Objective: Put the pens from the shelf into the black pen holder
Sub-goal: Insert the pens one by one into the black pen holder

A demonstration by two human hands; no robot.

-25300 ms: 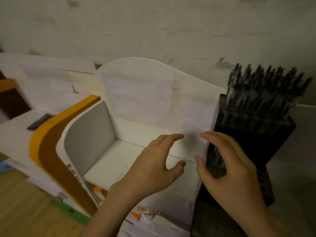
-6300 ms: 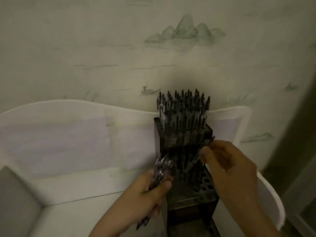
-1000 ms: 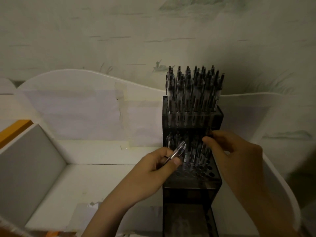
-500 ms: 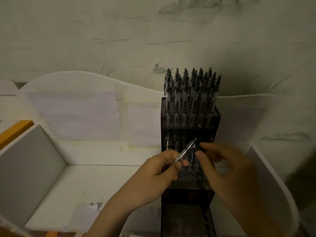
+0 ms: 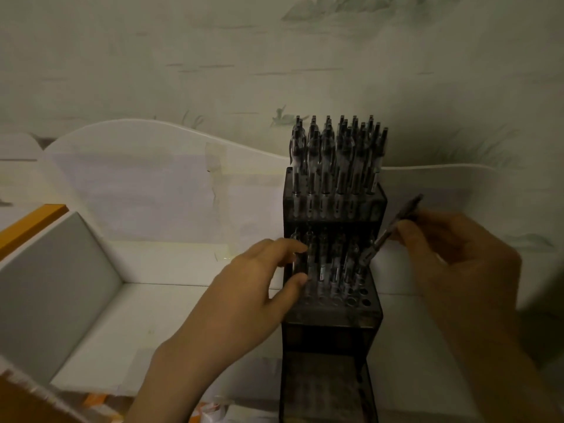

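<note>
A pen (image 5: 393, 228) is pinched by the right hand (image 5: 457, 264) at centre right.
The black pen holder (image 5: 332, 312) is touched by the left hand (image 5: 247, 297), fingers loosely spread.

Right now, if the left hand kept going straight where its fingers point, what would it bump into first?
The left hand points right, at the holder. Its fingertips look already at the lower tier's left edge, so it would likely meet the pens standing there first. Depth is unclear.

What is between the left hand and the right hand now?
In the head view, the black pen holder with its pens stands between the left hand and right hand.
</note>
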